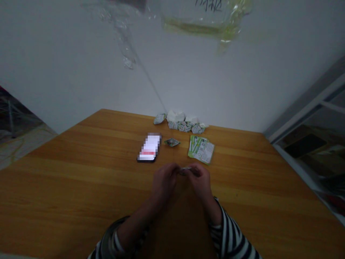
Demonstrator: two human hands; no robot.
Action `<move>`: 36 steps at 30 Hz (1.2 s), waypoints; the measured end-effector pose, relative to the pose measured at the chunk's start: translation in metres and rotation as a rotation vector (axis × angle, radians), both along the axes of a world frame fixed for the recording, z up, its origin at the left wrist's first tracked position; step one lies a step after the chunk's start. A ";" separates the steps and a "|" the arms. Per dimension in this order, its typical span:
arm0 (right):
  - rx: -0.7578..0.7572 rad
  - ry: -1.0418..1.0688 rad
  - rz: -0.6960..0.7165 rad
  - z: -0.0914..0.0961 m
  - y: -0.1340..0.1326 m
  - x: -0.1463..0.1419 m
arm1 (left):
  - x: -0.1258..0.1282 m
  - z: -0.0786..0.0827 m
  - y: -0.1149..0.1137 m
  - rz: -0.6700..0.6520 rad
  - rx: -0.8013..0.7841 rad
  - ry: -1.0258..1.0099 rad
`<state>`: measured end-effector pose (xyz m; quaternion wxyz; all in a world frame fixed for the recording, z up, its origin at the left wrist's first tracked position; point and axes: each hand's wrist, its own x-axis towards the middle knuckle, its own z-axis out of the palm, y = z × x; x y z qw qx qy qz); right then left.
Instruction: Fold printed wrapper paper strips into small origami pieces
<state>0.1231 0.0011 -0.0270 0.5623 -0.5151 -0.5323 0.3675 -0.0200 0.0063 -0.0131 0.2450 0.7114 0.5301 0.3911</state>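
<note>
My left hand (pixel 165 180) and my right hand (pixel 199 179) meet above the front half of the wooden table, fingertips pinched together. Between them is a small, thin, shiny grey packet (pixel 185 171), mostly hidden by the fingers; its kind is not clear. Just beyond the hands lies a small folded packet (pixel 172 142) with a green and pale print. A flat green-and-white printed pouch (pixel 201 149) rests to its right. On the left, a smartphone (pixel 150 147) lies face up, its lit screen blurred out.
Against the wall, several crumpled white-and-green wrappers or tissues (pixel 184 122) sit in a row, with a crumpled packet (pixel 159 118) at their left end. The wooden table (pixel 81 162) meets a white wall (pixel 172 72) carrying peeling tape. Shelving (pixel 309 140) stands at the right.
</note>
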 end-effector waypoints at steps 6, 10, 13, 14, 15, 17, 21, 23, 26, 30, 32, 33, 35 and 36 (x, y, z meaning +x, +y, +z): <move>-0.035 0.107 0.008 -0.006 0.003 0.003 | 0.004 -0.010 0.007 -0.160 -0.189 -0.245; -0.025 0.140 0.013 -0.006 -0.001 -0.001 | 0.004 -0.015 0.006 -0.111 -0.247 -0.370; -0.051 0.125 0.055 -0.007 0.000 -0.001 | 0.004 -0.012 0.004 -0.136 -0.304 -0.454; -0.056 0.098 0.054 -0.008 0.001 0.000 | 0.004 -0.011 0.004 -0.172 -0.333 -0.472; -0.057 0.065 0.046 -0.009 0.003 0.002 | 0.004 -0.009 0.004 -0.209 -0.361 -0.486; -0.038 0.002 0.029 -0.010 0.005 0.007 | 0.002 -0.006 0.006 -0.264 -0.410 -0.512; 0.005 -0.066 0.107 -0.013 0.008 0.014 | 0.000 -0.006 0.010 -0.323 -0.465 -0.567; 0.013 -0.085 0.121 -0.015 0.009 0.015 | 0.000 -0.008 0.010 -0.347 -0.458 -0.562; 0.022 -0.089 0.083 -0.018 0.009 0.015 | 0.002 -0.008 0.009 -0.356 -0.382 -0.498; 0.021 -0.092 0.066 -0.017 0.009 0.014 | 0.006 -0.004 0.004 -0.356 -0.278 -0.432; 0.052 -0.173 0.107 -0.013 0.006 0.012 | 0.006 -0.003 0.002 -0.327 -0.236 -0.413; 0.078 -0.243 0.135 -0.010 0.004 0.011 | 0.005 -0.002 0.002 -0.293 -0.209 -0.390; 0.126 -0.421 0.182 -0.004 -0.001 0.006 | 0.003 -0.003 0.002 -0.204 -0.153 -0.314; 0.135 -0.516 0.186 -0.002 -0.003 0.004 | 0.002 -0.003 0.002 -0.162 -0.132 -0.279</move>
